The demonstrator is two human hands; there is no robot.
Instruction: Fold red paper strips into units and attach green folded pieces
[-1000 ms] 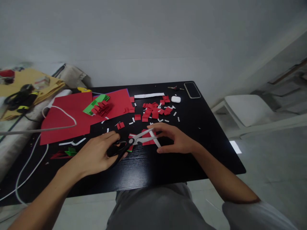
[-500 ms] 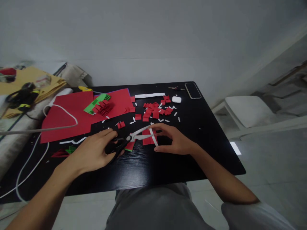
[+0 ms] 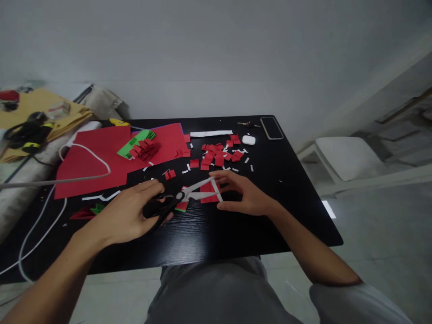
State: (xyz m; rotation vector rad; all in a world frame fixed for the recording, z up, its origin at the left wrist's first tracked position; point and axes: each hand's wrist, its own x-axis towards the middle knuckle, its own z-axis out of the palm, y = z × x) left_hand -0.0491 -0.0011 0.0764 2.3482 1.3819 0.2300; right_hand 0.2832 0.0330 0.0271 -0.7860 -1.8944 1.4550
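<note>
My left hand (image 3: pixel 137 211) is closed around the black handles of the scissors (image 3: pixel 199 195), whose blades are parted and point right. A narrow white paper strip (image 3: pixel 216 189) is pinched at its two ends by the fingers and thumb of my right hand (image 3: pixel 245 193), close to the blade tips. Beneath the blades lies a red paper piece (image 3: pixel 206 191), partly covered. A small red and green folded piece (image 3: pixel 182 205) rests under the scissors' pivot. Farther back sits a loose pile of small folded red paper pieces (image 3: pixel 219 158), with white snippets scattered around it.
Large red sheets (image 3: pixel 97 164) lie at the left, with a green folded paper (image 3: pixel 130 146) on top. A longer white strip (image 3: pixel 211 133), a white earbud case (image 3: pixel 249 140), keys (image 3: pixel 249 124) and a phone (image 3: pixel 271 128) are toward the back. A white cable (image 3: pixel 43 229) crosses the left side.
The scissor blades have opened wider around the white strip. My right hand has shifted very slightly, still holding the strip. The view has moved a little.
</note>
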